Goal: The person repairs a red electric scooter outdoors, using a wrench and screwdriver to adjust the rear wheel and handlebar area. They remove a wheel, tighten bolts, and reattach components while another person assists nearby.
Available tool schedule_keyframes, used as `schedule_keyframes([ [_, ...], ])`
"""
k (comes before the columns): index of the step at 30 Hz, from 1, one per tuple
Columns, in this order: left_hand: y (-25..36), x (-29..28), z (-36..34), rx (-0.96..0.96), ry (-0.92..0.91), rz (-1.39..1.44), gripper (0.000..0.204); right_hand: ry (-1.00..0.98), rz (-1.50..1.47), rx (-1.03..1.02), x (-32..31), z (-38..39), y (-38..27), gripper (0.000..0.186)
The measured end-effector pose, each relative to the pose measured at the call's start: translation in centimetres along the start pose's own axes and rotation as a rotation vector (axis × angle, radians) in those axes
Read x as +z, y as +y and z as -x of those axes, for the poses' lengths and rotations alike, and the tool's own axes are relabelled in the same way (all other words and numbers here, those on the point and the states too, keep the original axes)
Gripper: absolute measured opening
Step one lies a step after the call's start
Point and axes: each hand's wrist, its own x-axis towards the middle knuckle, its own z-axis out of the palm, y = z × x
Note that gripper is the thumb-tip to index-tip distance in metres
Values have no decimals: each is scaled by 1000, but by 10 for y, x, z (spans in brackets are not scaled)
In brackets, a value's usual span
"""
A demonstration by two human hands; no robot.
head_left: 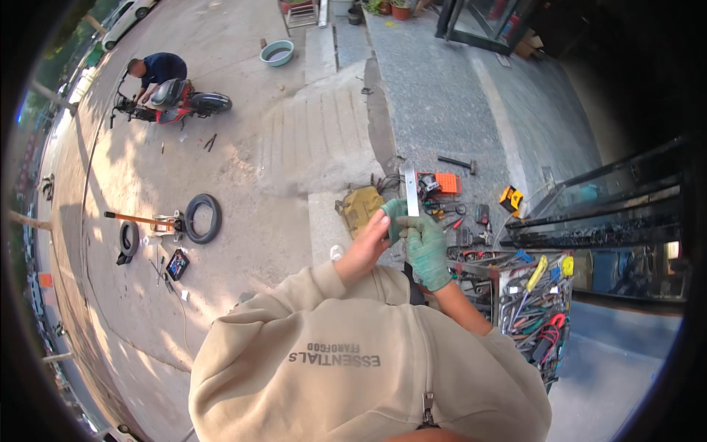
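Beige hoodie [331, 394], right hand [428, 254] gloved; left hand [364, 250] grips another glove [395, 214], probably left to wear; can't tell right's grip.

- Concrete ground [250, 243]: red motorcycle [174, 107], teal basin [277, 55], black rubber ring [188, 218], jack with an orange handle [140, 218].
- Grey stone step [434, 96]: hammer [455, 162], orange tray [446, 183], yellow-and-black case [509, 199].

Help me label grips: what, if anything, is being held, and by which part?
A green glove seems held between the left hand and right hand; by which part cannot be told, nor whether the pale strip beside them is held.
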Motion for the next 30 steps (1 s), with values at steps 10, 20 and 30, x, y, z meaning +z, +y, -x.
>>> schedule_keyframes([
  [10, 78, -122, 85, 238, 455, -114, 57, -404, 449, -545, 197, -83, -41, 27],
  [20, 95, -242, 102, 485, 741, 125, 41, -585, 239, -856, 329, -141, -55, 11],
  [30, 199, -400, 63, 300, 1007, -464, 47, -727, 88, -951, 436, -244, -76, 13],
])
